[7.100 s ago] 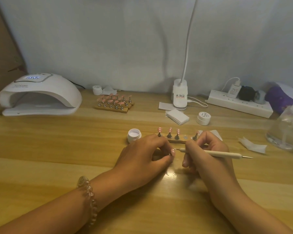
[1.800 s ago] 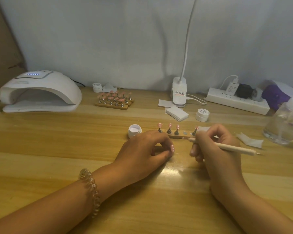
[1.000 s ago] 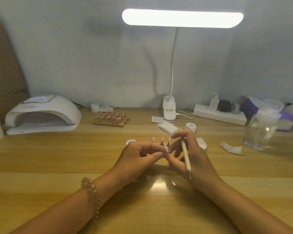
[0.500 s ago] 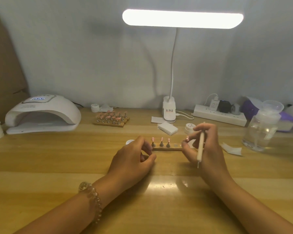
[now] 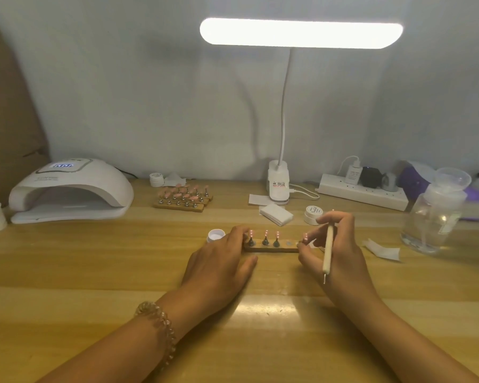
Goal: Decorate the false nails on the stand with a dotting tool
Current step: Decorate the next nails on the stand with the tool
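The left hand (image 5: 219, 268) rests slack-fingered against the stand (image 5: 271, 248); the right hand (image 5: 340, 252) grips the dotting tool (image 5: 328, 248) tip-backward, seemingly seating the end false nail (image 5: 305, 236); next, the tip must turn forward

Head view. A lit desk lamp (image 5: 301, 33), its bar-shaped head blown out to plain white, is the main light source, above and behind the work area. The wall (image 5: 150, 92) reads dim grey-blue and darkens toward the corners. The tabletop (image 5: 94, 272) carries a pale glare patch between the wrists. Soft shadows lie beneath the left hand (image 5: 219, 269) and right hand (image 5: 340, 261). A nail dryer (image 5: 69, 189) shows a small glowing display. The false nails (image 5: 266, 234) glow pink without detail. Focus is slightly soft overall, with mild wide-angle stretching at the edges.
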Demonstrator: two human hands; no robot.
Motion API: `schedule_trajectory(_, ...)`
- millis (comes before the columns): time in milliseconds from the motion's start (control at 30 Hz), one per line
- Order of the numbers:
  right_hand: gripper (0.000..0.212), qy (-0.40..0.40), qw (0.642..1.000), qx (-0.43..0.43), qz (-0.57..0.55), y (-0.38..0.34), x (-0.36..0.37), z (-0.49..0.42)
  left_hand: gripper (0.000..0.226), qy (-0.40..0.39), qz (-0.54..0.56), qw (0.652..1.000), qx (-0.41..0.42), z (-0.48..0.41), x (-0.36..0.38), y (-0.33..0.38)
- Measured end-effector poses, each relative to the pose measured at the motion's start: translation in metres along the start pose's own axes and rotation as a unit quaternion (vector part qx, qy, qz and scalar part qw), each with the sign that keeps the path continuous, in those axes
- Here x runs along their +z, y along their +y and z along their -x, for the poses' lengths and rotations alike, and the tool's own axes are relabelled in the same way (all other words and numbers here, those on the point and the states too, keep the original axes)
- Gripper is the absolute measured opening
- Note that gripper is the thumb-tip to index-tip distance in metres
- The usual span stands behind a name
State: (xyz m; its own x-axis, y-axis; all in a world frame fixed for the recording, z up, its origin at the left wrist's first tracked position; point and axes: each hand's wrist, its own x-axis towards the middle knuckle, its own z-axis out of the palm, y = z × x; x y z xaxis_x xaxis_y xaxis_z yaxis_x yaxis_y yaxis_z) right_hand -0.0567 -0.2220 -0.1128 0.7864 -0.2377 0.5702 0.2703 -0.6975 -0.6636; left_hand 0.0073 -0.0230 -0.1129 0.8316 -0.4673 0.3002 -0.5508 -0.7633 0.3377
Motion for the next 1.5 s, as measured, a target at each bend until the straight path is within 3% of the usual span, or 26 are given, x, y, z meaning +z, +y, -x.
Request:
schedule_trajectory(233,0.051,0.045,0.998,-0.021,0.025,-0.001,-0.004,-0.002,0.042,-0.004,0.100,0.995,-0.004,-0.001,0.001,-0.006)
schedule_trajectory(333,0.052,0.014,0.998,-0.030,0.050,-0.002,-0.003,-0.001,0.039,-0.011,0.129,0.992,-0.005,-0.001,0.001,-0.009)
schedule_trajectory(633,0.051,-0.033,0.993,-0.050,0.100,-0.001,0.000,0.001,0.017,-0.023,0.138,0.990,0.011,-0.001,-0.001,-0.008)
schedule_trajectory(1067,0.049,-0.071,0.991,-0.022,0.113,0.003,0.002,-0.001,0.013,-0.020,0.150,0.988,0.020,0.000,-0.004,-0.008)
schedule_trajectory(1333,0.056,-0.046,0.993,0.042,0.101,-0.003,-0.001,0.000,0.013,-0.006,0.122,0.992,0.018,0.002,-0.002,-0.005)
schedule_trajectory(1500,0.058,-0.015,0.989,0.031,0.143,-0.009,0.000,0.000,0.012,0.002,0.089,0.996,0.016,0.003,-0.001,-0.003)
